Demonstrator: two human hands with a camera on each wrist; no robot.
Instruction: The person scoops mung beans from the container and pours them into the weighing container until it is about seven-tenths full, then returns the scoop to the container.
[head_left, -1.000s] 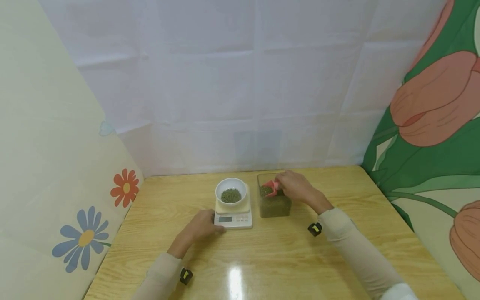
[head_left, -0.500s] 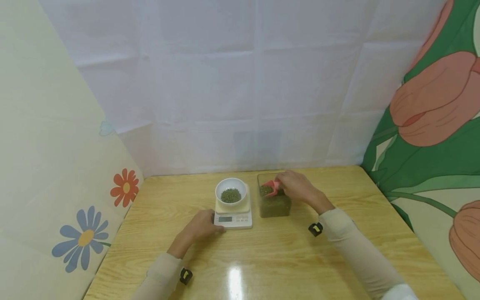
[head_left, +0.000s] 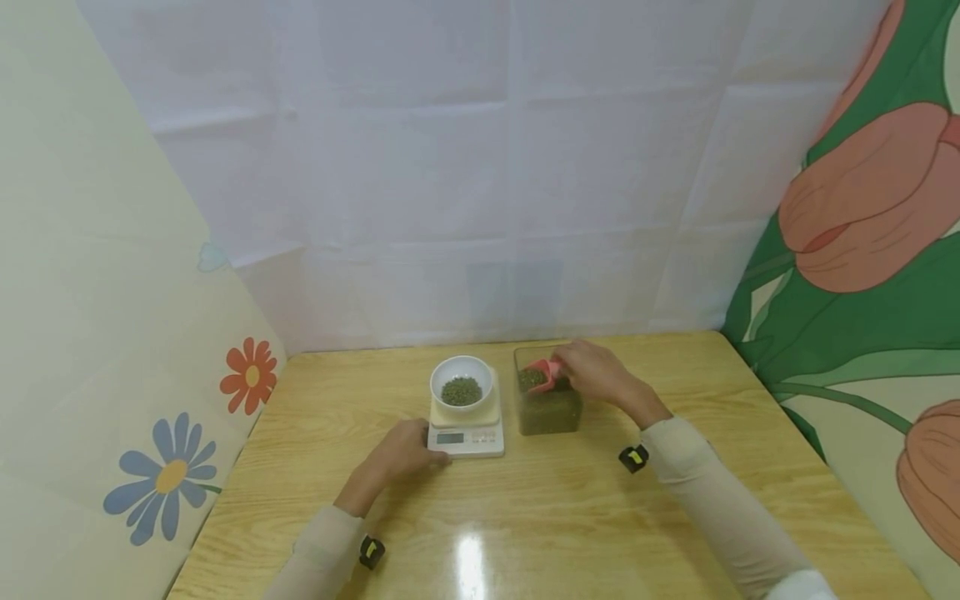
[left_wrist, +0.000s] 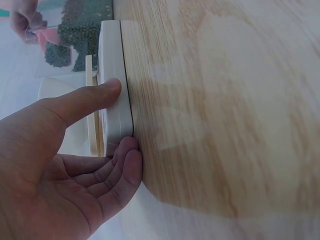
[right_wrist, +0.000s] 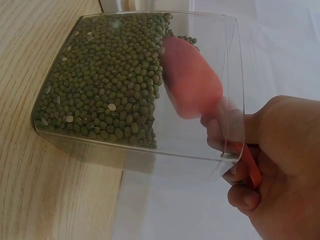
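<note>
My left hand [head_left: 405, 450] holds the near left corner of a white kitchen scale [head_left: 487, 442]. In the left wrist view, the thumb lies on the scale's [left_wrist: 116, 60] front side and the curled fingers touch its left side. A white bowl [head_left: 442, 371] with green mung beans [head_left: 462, 392] in it stands on the scale. My right hand [head_left: 596, 373] grips the handle of a pink scoop [right_wrist: 192, 75]. The scoop is tilted inside a clear square container [right_wrist: 190, 142], its mouth against the mung beans [right_wrist: 110, 75] there. Beans heap in the scoop in the head view.
The clear container [head_left: 551, 429] stands just right of the scale on a wood-grain table [head_left: 525, 525]. A white cloth backdrop [head_left: 420, 208] rises behind the table's far edge. Flower-printed panels stand at left [head_left: 90, 333] and right [head_left: 862, 333].
</note>
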